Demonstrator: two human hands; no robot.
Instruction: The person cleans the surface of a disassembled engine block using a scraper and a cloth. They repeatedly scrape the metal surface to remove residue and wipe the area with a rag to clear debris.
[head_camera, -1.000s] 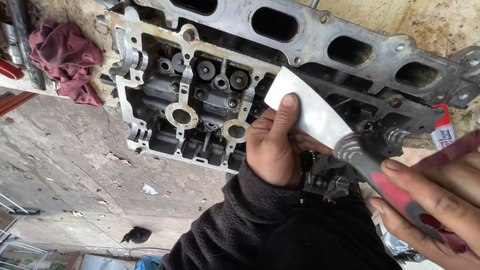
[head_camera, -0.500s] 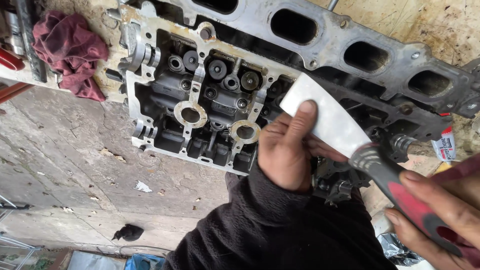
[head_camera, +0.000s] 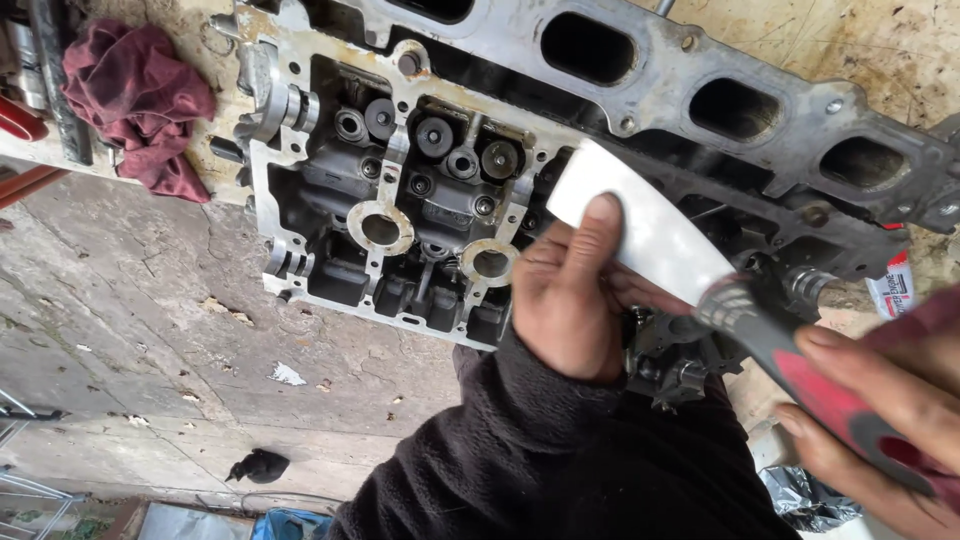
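The right hand is closed around the red and grey handle of a scraper. The left hand presses its fingers on the wide white blade (the thumb lies flat on top), so both hands are clamped on the same tool. The blade tip rests on the cylinder head, near its middle, beside the round valve openings. A dark red rag lies well apart, at the far left on the workbench.
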